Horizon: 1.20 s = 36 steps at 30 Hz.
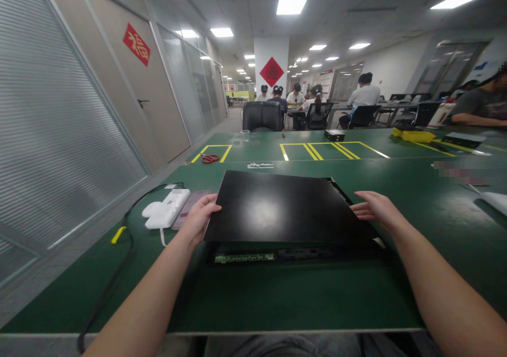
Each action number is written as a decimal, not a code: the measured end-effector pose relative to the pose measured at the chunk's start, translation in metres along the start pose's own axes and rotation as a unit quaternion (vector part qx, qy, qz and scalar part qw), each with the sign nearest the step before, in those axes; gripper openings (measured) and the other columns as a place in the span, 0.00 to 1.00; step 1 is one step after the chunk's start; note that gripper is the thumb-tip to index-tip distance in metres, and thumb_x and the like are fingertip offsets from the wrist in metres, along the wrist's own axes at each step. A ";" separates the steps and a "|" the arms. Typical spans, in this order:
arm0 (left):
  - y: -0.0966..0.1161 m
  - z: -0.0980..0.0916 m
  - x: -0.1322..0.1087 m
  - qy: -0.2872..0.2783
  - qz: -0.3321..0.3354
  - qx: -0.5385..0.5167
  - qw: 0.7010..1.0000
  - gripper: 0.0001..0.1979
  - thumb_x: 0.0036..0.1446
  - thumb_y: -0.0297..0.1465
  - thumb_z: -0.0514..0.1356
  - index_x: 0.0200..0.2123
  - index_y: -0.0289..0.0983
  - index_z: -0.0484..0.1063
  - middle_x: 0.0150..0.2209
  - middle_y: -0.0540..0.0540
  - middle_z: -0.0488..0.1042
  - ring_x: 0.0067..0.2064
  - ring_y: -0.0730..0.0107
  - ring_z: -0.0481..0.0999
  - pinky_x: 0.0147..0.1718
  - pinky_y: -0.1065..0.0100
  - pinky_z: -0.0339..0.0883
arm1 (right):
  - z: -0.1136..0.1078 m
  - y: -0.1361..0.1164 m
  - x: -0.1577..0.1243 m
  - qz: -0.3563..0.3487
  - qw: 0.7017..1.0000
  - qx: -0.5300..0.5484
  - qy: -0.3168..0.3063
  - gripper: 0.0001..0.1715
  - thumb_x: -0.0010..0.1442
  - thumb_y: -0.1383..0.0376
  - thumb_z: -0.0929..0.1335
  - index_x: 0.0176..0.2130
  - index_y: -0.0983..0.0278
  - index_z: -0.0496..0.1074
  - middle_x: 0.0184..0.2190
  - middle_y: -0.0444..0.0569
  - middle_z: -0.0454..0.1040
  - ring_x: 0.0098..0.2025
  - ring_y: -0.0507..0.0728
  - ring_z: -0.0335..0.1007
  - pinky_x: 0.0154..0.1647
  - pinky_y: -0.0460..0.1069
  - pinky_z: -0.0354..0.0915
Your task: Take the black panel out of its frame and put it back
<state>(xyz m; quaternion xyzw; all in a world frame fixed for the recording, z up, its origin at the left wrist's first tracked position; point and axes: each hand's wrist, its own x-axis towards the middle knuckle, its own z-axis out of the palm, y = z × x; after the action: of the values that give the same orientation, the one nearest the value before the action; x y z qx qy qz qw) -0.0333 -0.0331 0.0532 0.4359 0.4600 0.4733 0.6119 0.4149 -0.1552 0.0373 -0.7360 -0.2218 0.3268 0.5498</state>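
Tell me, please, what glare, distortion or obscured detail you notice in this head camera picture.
Head view: a soft white glare near the middle of the black panel; head view: the nearest ceiling light washed out to plain white; head view: the door at left leaning, apparently from wide-angle stretch; head view: square pixelation over part of the white block.

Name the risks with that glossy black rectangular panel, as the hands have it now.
The glossy black rectangular panel could slip or twist: the left hand pinches its left edge, while the right hand has outstretched fingers by its right edge, with no firm grip visible.

If it dropped, it might strike the narrow green circuit board showing past its near edge, damaging either one.
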 end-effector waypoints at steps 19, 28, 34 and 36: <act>-0.017 0.005 0.005 -0.008 -0.034 0.030 0.999 0.21 0.35 0.23 0.65 0.38 0.38 0.70 0.28 0.51 0.78 0.29 0.65 0.79 0.32 0.65 0.73 | -0.006 0.013 0.018 -0.045 0.997 -0.043 0.039 0.16 0.54 0.63 0.73 0.43 0.63 0.75 0.21 0.50 0.77 0.23 0.57 0.75 0.22 0.49 0.71; -0.020 0.005 0.007 -0.012 -0.041 0.032 0.999 0.19 0.38 0.20 0.65 0.38 0.37 0.71 0.30 0.47 0.81 0.35 0.59 0.83 0.34 0.64 0.75 | -0.010 0.032 0.036 -0.116 0.985 -0.117 0.054 0.17 0.47 0.61 0.75 0.40 0.60 0.78 0.21 0.44 0.76 0.26 0.55 0.73 0.33 0.52 0.72; -0.023 0.003 0.008 -0.019 -0.036 0.052 0.998 0.19 0.40 0.21 0.66 0.38 0.37 0.72 0.31 0.46 0.81 0.35 0.59 0.83 0.35 0.63 0.75 | -0.004 0.020 0.020 -0.178 0.943 -0.265 0.094 0.09 0.47 0.59 0.74 0.32 0.58 0.80 0.22 0.46 0.74 0.33 0.60 0.74 0.42 0.56 0.69; -0.023 0.003 0.008 -0.024 -0.031 0.066 0.997 0.18 0.41 0.21 0.67 0.38 0.37 0.72 0.32 0.46 0.81 0.36 0.59 0.83 0.36 0.63 0.75 | 0.000 0.016 0.013 -0.197 0.928 -0.298 0.104 0.07 0.47 0.59 0.74 0.31 0.57 0.80 0.21 0.47 0.73 0.33 0.61 0.73 0.43 0.56 0.67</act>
<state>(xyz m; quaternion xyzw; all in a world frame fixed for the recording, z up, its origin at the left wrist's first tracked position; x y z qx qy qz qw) -0.0256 -0.0296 0.0301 0.4722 0.4887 0.4125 0.6067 0.4237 -0.1509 0.0191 -0.8373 -0.3910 0.0529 0.3785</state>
